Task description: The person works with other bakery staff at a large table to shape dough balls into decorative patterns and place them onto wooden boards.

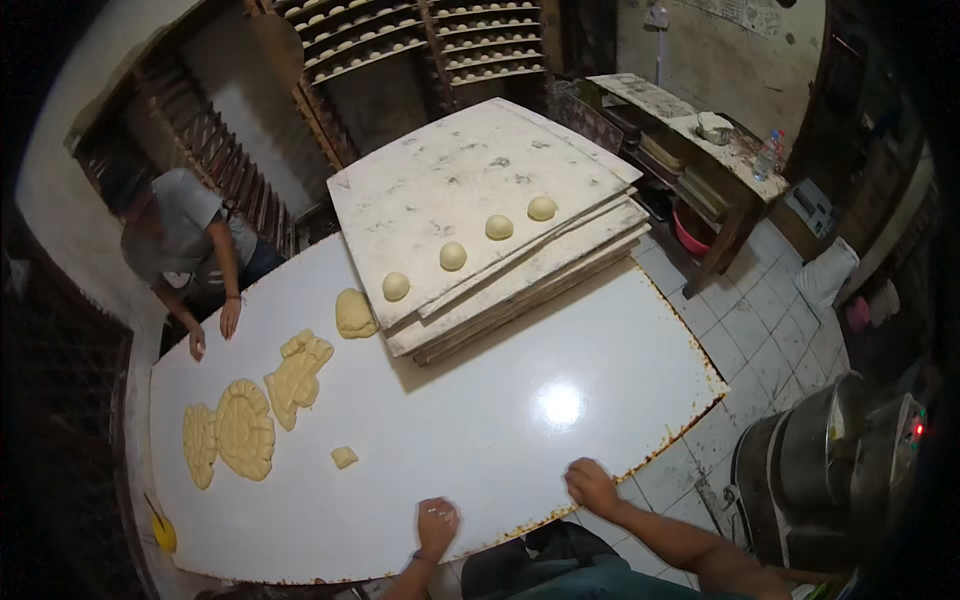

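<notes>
1. The left hand (437, 527) rests at the lower centre of the frame, near the front edge of the white worktop (480, 420); its fingers are curled in, and I cannot tell whether the grip is clenched or cupped over something.
2. The right hand (591, 486) is right of it, at the worktop's front edge; its fingers are bent under too, and what that grip contains, if anything, cannot be told.
3. The small dough piece (344, 457) lies on the worktop left of centre in the lower half, up and left of the left hand, well apart from it.
4. Four round dough balls (453, 256) sit in a slanting row, spaced apart, on the top board of a floury board stack (430, 205) at upper centre; a dough lump (356, 314) is just beside the stack's left corner.
5. Toward the left, an irregular dough slab (297, 380) lies near a round, ridged dough sheet (245, 430); a narrower dough strip (200, 447) is just beside the sheet.
6. At the upper left, a co-worker (190, 225) in a grey shirt leans at the worktop's far edge; racks (490, 45) of dough balls fill the top centre.
</notes>
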Motion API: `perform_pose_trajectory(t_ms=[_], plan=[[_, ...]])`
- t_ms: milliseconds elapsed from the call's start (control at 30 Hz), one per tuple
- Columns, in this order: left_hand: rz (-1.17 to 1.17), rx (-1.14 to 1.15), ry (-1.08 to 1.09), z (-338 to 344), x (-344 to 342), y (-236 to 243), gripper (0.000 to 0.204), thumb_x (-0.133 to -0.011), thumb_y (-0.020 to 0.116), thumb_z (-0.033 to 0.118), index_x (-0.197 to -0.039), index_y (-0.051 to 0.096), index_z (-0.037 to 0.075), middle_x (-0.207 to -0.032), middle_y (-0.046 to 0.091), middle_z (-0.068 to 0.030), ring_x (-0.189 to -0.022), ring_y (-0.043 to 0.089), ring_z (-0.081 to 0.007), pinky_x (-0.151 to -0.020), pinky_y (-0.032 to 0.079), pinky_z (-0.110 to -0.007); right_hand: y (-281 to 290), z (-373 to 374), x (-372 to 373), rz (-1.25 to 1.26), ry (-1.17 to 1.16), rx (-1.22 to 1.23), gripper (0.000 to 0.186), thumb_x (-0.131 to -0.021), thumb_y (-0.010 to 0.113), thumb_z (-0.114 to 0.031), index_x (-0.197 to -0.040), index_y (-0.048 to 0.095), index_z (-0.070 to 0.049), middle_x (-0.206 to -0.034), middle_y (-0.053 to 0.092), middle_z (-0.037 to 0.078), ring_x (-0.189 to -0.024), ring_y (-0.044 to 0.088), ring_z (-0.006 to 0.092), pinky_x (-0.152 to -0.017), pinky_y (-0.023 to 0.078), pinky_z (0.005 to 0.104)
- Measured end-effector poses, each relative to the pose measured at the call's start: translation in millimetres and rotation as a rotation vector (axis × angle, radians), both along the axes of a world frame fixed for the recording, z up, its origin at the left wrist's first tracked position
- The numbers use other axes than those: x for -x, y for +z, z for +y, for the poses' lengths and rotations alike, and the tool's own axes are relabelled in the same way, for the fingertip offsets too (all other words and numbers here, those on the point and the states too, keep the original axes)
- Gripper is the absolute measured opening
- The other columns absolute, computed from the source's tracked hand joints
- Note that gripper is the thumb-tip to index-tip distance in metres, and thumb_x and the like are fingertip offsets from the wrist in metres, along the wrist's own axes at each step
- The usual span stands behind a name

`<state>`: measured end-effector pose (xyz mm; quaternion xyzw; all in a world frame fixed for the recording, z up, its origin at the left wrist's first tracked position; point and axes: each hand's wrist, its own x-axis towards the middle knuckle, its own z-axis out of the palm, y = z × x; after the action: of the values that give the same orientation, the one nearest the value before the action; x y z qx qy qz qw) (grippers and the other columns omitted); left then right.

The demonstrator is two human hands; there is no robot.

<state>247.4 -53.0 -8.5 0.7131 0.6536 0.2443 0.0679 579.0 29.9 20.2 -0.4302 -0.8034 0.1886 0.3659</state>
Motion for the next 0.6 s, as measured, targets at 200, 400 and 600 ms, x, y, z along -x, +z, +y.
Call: perform_pose_trajectory(t_ms=[200, 400, 600], plan=[[-0.263, -0.064, 0.531, 84.9, 21.1, 3.4, 0.004, -0.079, 0.058, 0.004, -0.078, 0.057, 0.000, -0.083, 0.059, -0.0157, -0.083, 0.054, -0.0319, -0.075, 0.044, -0.040, 21.3, 77.0, 40.1, 0.052, -0.585, -0.072, 0.003, -0.074, 0.057, 0.000, -0.071, 0.056, 0.000, -0.080, 0.058, 0.015, -0.078, 0.054, 0.0336, -0.073, 0.044, 0.0411], [0.344, 0.116, 0.075, -4.6, 66.1, 13.3, 0.004, -0.077, 0.060, 0.007, -0.075, 0.059, 0.004, -0.078, 0.060, -0.0068, -0.080, 0.055, -0.0231, -0.080, 0.040, -0.040, -15.8, 5.9, -23.9, -0.102, -0.132, -0.116, 0.007, -0.070, 0.061, 0.003, -0.068, 0.055, 0.000, -0.081, 0.058, 0.015, -0.075, 0.053, 0.0346, -0.071, 0.044, 0.0453], [0.050, -0.059, 0.378, 34.3, 46.0, 4.3, 0.009, -0.079, 0.060, 0.009, -0.074, 0.059, 0.002, -0.077, 0.059, -0.0146, -0.080, 0.054, -0.0313, -0.076, 0.042, -0.041, 9.8, 36.0, 66.5, -0.111, -0.633, 0.206, 0.003, -0.075, 0.056, 0.003, -0.075, 0.053, 0.002, -0.081, 0.055, 0.017, -0.082, 0.050, 0.0342, -0.076, 0.041, 0.0419]])
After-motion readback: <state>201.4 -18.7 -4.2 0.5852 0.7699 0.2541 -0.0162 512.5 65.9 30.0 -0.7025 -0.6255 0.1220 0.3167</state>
